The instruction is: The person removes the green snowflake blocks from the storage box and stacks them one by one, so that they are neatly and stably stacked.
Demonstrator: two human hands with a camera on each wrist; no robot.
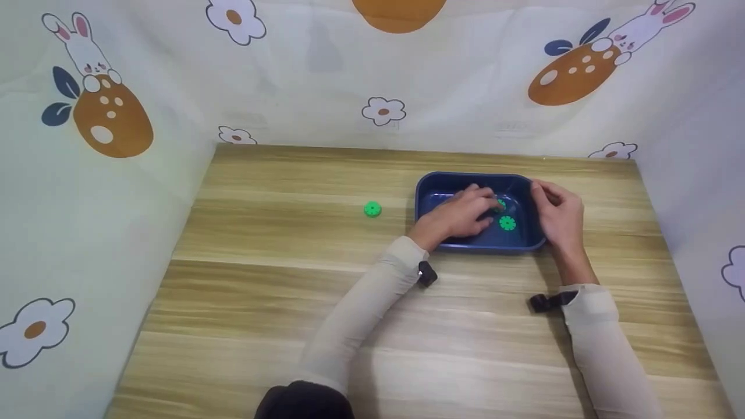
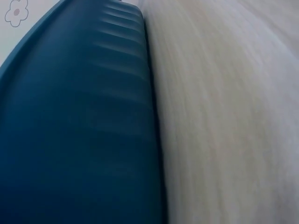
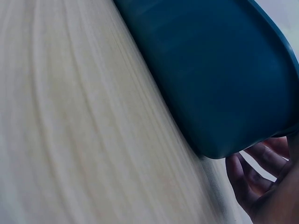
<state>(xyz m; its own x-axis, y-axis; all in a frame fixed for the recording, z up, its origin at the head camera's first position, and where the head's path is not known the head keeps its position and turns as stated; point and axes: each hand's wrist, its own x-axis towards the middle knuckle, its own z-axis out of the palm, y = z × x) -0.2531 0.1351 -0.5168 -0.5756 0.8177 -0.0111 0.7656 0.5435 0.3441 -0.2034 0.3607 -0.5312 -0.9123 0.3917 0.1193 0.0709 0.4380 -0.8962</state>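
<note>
A blue plastic tray (image 1: 483, 249) sits on the table with two green notched discs inside. My left hand (image 1: 460, 214) reaches in over its left side, fingers spread and loosely bent. The fingertips are at the farther green disc (image 1: 501, 205) and partly cover it; the thumb lies apart from it. Nearer the front of the tray lies the other green disc (image 1: 507, 223). My right hand (image 1: 560, 215) holds the tray's right end, thumb at the rim. In the right wrist view, its fingers (image 3: 240, 179) are against the tray's outer end.
A third green disc (image 1: 372, 209) lies on the wooden table (image 1: 279, 233) to the left of the tray. Patterned cloth walls (image 1: 326, 87) enclose the table at the back and sides. The left wrist view shows only the tray's outer wall (image 2: 84, 121) and tabletop close up.
</note>
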